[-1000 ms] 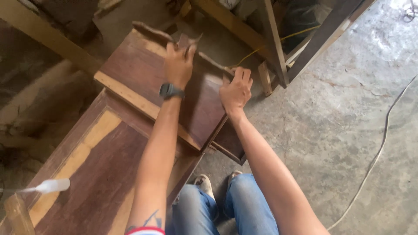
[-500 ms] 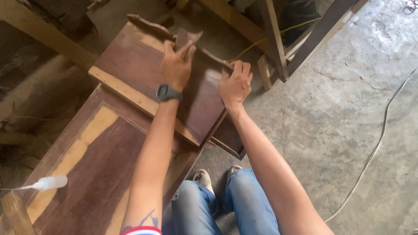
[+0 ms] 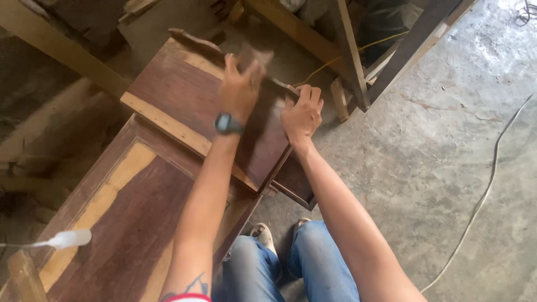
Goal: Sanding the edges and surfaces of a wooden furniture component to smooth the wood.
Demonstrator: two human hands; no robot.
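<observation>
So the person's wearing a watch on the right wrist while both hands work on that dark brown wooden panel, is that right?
Not quite. The head view shows the watch on the left wrist, not the right. The rest holds: the left hand and right hand are both on the dark brown wooden panel.

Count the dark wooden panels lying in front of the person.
2: an upper wooden panel under both hands, left hand, right hand, and a larger lower panel beneath. Others may be hidden.
</observation>
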